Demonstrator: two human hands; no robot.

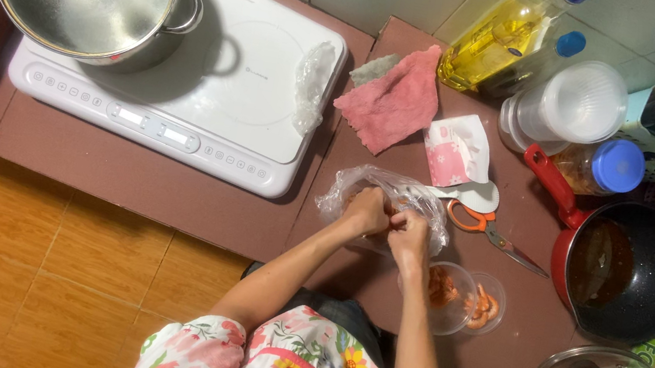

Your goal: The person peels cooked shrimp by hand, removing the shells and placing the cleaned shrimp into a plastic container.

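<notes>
Pinching something small together, left hand [365, 211] and right hand [410, 232] over clear plastic bag [344, 191]; shrimp bowl [450, 298] beside.

Scissors [487, 226] lie right of the plastic bag [391, 193], beside the saucepan [628, 270].
</notes>
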